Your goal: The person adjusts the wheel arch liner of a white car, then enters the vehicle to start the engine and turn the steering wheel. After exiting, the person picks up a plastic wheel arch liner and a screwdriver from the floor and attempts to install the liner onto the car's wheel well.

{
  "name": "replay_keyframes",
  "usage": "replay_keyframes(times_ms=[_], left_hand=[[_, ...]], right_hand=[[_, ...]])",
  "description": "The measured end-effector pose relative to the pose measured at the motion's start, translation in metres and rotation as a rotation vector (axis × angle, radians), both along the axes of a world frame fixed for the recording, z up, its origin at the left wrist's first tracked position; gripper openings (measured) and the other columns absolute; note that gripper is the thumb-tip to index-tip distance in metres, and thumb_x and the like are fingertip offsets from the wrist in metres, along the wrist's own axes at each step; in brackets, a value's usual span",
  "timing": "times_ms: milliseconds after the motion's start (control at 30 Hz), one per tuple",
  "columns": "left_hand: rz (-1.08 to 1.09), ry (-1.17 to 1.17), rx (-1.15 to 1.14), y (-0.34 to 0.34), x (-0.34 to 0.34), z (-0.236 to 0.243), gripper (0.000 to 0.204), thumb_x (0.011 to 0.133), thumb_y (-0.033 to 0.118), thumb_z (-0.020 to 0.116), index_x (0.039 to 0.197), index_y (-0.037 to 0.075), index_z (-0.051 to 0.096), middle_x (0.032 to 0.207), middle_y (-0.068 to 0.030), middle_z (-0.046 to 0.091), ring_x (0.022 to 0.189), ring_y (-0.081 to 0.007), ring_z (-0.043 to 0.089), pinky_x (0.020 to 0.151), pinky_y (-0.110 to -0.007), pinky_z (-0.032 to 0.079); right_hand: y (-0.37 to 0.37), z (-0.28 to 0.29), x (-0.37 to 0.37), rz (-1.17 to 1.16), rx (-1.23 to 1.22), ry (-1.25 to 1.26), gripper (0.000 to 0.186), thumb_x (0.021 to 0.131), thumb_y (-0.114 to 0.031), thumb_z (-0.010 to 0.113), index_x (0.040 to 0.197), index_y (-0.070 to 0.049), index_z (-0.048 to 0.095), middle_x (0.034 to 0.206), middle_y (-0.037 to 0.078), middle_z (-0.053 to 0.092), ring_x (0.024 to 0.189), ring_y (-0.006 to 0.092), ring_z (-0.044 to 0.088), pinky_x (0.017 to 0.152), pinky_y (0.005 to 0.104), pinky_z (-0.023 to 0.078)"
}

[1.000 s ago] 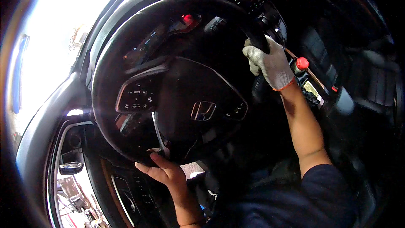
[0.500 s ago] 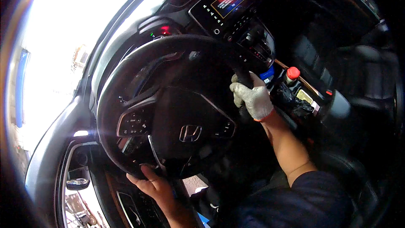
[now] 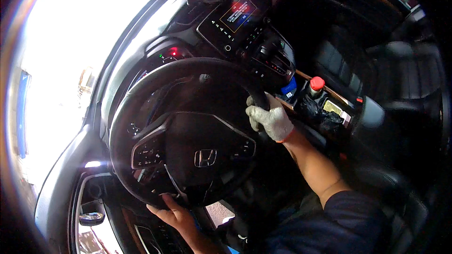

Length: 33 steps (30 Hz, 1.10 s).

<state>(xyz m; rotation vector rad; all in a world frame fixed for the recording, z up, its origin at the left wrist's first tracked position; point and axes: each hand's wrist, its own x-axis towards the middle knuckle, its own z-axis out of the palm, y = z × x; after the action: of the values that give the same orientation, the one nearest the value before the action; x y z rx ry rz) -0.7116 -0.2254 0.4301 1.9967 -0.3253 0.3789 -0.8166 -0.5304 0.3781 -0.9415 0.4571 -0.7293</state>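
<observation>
A black car steering wheel (image 3: 186,136) fills the middle of the view, with a metal emblem at its hub and button pads on both spokes. My right hand (image 3: 273,120), in a whitish knit glove with an orange cuff, is closed round the right side of the rim. Bare, my left hand (image 3: 172,215) holds the rim at its lower left, the thumb on the near face. The left fingers behind the rim are partly hidden.
Beyond the wheel are a lit instrument cluster (image 3: 170,56) and a dashboard screen (image 3: 239,14). To the right stand the gear lever (image 3: 272,52), a blue packet (image 3: 289,87), a red-capped bottle (image 3: 317,84) and a black plastic bag (image 3: 313,106). A side mirror (image 3: 92,218) lies lower left.
The view has shifted, so the dashboard and wheel sit lower. The wheel looks turned slightly anticlockwise, though the view's shift may account for part of this. Both hands keep their hold.
</observation>
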Motion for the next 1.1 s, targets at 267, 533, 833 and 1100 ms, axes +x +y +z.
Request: replay_keyframes(times_ms=[267, 533, 833, 1100], left_hand=[[-0.060, 0.080, -0.081, -0.005, 0.005, 0.019, 0.049, 0.101, 0.024, 0.055, 0.138, -0.006, 0.040, 0.127, -0.0188, 0.054, 0.111, -0.0266, 0.055, 0.095, -0.036, 0.045], [-0.028, -0.226, 0.011, -0.015, 0.017, 0.012, 0.036, 0.099, 0.016, 0.057, 0.126, -0.005, 0.048, 0.103, -0.0096, 0.058, 0.086, -0.0172, 0.059, 0.073, -0.029, 0.050], [-0.023, -0.138, 0.281, -0.006, 0.035, 0.048, 0.045, 0.099, 0.022, 0.061, 0.131, -0.007, 0.049, 0.118, -0.0183, 0.061, 0.103, -0.0253, 0.057, 0.093, -0.036, 0.045], [0.049, -0.194, 0.264, -0.018, 0.027, 0.049, 0.040, 0.097, 0.020, 0.063, 0.125, -0.006, 0.051, 0.108, -0.0136, 0.061, 0.097, -0.0214, 0.058, 0.088, -0.034, 0.047]], right_hand=[[-0.022, 0.039, 0.007, 0.146, -0.183, 0.225, 0.014, 0.087, -0.011, 0.067, 0.098, -0.005, 0.060, 0.067, -0.002, 0.056, 0.056, 0.0063, 0.051, 0.051, 0.0238, 0.042], [-0.020, 0.021, 0.004, 0.086, -0.172, 0.160, 0.006, 0.087, -0.012, 0.066, 0.086, -0.008, 0.061, 0.060, -0.004, 0.052, 0.052, 0.0049, 0.048, 0.049, 0.0248, 0.039], [0.014, -0.021, -0.004, 0.006, 0.121, 0.003, 0.016, 0.085, -0.007, 0.072, 0.094, -0.008, 0.059, 0.074, -0.004, 0.057, 0.059, 0.0052, 0.051, 0.053, 0.0236, 0.043], [0.008, -0.013, -0.009, 0.046, 0.119, -0.028, 0.016, 0.085, -0.006, 0.071, 0.095, -0.008, 0.058, 0.074, -0.004, 0.055, 0.062, 0.0045, 0.051, 0.055, 0.0232, 0.044]])
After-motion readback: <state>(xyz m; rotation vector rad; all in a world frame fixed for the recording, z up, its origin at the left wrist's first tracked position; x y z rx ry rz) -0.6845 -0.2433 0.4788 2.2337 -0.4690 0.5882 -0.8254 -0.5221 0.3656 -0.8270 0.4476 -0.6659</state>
